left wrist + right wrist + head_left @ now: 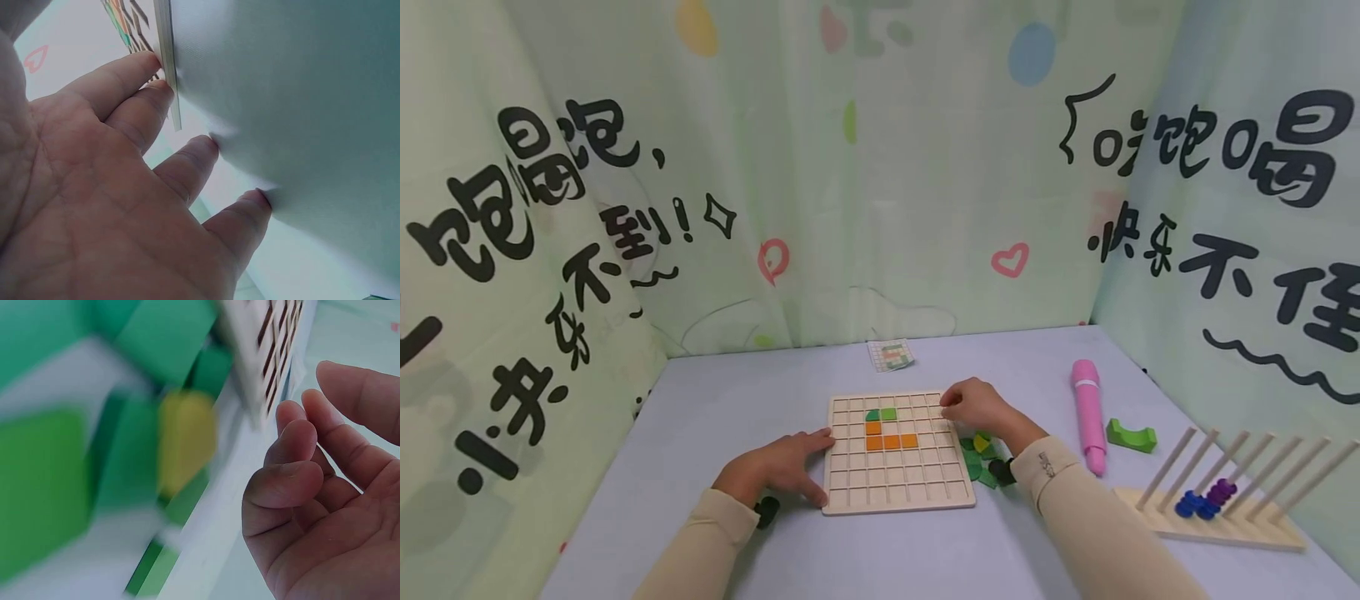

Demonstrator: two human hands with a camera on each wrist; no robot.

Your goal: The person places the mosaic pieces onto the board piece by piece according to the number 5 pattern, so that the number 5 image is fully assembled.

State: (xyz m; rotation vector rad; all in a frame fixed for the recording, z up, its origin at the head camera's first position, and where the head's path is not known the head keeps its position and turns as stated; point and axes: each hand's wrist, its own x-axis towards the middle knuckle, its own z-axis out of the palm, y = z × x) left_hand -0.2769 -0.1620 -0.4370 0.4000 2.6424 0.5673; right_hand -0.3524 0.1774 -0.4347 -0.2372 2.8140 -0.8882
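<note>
A wooden grid board (895, 497) lies flat on the table. Several orange square tiles (891, 442) sit in its cells, below a light green tile (889, 414) and a darker green tile (872, 415). Along the board's left edge rests my left hand (781, 469), fingers spread; in the left wrist view two fingertips (150, 61) touch the board's side. My right hand (982, 410) is over the board's upper right edge. Its fingers bend loosely with the thumb apart, and nothing shows between them in the right wrist view. Beneath that wrist lie loose green tiles (987, 477) and a yellow piece (187, 440).
Behind the board lies a small printed grid card (886, 358). To the right are a pink stick-shaped object (1087, 408), a green curved block (1131, 437) and a wooden peg stand (1247, 533) with blue and purple beads (1217, 492). A printed curtain (880, 167) surrounds the table.
</note>
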